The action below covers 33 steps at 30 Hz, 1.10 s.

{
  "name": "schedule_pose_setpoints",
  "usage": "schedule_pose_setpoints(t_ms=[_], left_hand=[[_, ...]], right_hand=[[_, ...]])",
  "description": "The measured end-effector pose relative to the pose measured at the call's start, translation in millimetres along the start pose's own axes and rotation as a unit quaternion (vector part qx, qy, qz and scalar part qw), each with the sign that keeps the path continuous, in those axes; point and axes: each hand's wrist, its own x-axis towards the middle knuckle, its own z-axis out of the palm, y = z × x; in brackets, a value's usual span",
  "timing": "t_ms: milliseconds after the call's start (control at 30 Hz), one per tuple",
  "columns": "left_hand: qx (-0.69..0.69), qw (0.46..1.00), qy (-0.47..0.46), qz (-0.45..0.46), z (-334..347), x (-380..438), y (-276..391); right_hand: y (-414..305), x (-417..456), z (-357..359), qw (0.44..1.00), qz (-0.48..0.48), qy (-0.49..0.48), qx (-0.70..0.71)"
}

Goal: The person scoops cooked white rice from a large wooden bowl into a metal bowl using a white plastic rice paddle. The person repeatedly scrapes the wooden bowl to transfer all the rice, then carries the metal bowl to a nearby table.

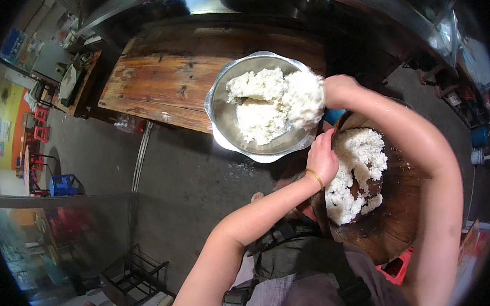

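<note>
A steel bowl [222,105] with a scalloped rim holds clumps of cooked white rice [257,120]. Over the bowl's right side is a larger, motion-blurred rice clump [304,97], and my right hand [341,91] is against it. The fingers of that hand are mostly hidden by the rice. My left hand [324,155], with a yellow band at the wrist, grips the near-left rim of a round wooden tub [397,213]. Inside the tub, more white rice [353,176] lies in a broken heap, with stray grains on the dark wood.
The bowl rests on the right end of a worn wooden table [161,80], overhanging its front edge. A red plastic stool [398,267] shows below the tub. Farther left are a blue stool [64,185] and small red stools [41,123]. A dark metal frame [136,272] stands lower left.
</note>
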Motion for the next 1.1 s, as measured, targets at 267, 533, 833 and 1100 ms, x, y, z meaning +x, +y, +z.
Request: schedule_pose_setpoints(t_ms=[267,533,833,1100], left_hand=[[0.034,0.999,0.004,-0.006,4,-2,-6],[0.001,1.000,0.003,0.007,1,2,-2],[-0.001,0.999,-0.032,0.042,0,5,-4],[-0.017,0.997,-0.031,0.064,8,4,-8]], right_hand=[[-45,16,-5,1.000,-0.020,-0.017,-0.002],[-18,0,-9,0.979,-0.024,-0.047,0.195],[-50,-4,20,0.985,-0.121,0.092,0.085],[102,-147,31,0.899,-0.008,0.021,0.437]])
